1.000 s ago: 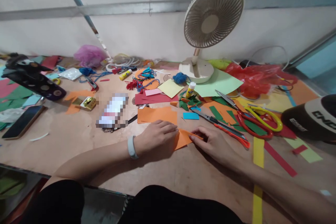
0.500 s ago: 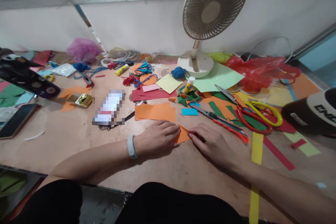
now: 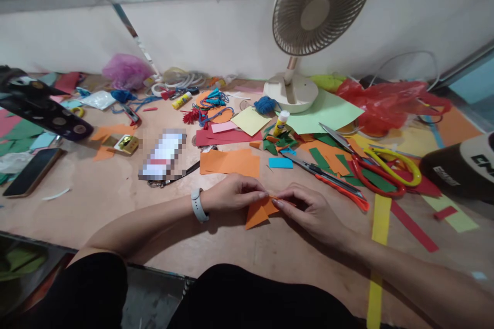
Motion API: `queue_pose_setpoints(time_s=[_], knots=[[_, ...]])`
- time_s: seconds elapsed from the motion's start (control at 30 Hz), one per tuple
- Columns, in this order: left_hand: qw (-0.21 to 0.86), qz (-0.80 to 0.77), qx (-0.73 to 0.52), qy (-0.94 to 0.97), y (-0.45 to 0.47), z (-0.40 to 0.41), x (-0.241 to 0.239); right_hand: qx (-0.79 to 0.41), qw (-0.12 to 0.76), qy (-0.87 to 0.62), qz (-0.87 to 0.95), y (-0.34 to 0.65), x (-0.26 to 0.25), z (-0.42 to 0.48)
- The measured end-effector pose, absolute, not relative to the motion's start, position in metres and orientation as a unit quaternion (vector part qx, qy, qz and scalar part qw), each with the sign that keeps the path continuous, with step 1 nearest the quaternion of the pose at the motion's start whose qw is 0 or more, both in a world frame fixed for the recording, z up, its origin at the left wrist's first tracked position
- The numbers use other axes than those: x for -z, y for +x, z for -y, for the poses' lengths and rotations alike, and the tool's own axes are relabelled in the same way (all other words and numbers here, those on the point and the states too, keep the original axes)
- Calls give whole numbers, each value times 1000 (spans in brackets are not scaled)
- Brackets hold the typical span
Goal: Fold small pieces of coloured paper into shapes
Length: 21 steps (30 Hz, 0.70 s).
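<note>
Between my two hands is a piece of folded orange paper [image 3: 256,214], its pointed lower flap hanging toward me just above the table. My left hand [image 3: 236,193], with a pale watch band at the wrist, pinches its upper edge between thumb and fingers. On the other side my right hand [image 3: 309,209] grips the right part with thumb and fingertips. The fingers hide much of the fold. Just beyond my hands lie flat orange paper sheets [image 3: 230,163] and a small blue paper rectangle [image 3: 280,163].
To the right lie a box cutter [image 3: 328,177], red-handled scissors [image 3: 376,177], a yellow strip [image 3: 380,226] and a dark cup [image 3: 455,169]. A glue stick [image 3: 282,122] stands before the fan [image 3: 291,93]. Phones [image 3: 33,172], a padlock [image 3: 126,144] and a bottle [image 3: 50,108] are left.
My left hand has gone from lying flat on the orange paper to pinching its upper edge. The paper is raised and turned, with a pointed flap now showing. My right hand keeps hold.
</note>
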<state>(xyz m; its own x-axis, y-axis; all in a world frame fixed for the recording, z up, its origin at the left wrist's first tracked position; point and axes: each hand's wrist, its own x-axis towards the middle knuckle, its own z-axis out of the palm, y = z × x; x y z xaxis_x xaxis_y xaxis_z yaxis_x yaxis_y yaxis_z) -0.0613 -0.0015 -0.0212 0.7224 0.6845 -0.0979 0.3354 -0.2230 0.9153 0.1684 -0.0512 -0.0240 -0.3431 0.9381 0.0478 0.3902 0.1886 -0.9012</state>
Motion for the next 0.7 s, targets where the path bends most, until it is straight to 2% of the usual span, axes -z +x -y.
queue_pose_setpoints(time_s=[0.3,0.6,0.7], knots=[[470,-299,-108,823,-65,-2,6,-426,303,-446,726,170,23,49],[535,-285,-98,789,-81,-16,0,-426,292,-482,707,175,13,46],[587,-276,-92,756,-84,-21,1,-448,294,-495,684,174,9,47]])
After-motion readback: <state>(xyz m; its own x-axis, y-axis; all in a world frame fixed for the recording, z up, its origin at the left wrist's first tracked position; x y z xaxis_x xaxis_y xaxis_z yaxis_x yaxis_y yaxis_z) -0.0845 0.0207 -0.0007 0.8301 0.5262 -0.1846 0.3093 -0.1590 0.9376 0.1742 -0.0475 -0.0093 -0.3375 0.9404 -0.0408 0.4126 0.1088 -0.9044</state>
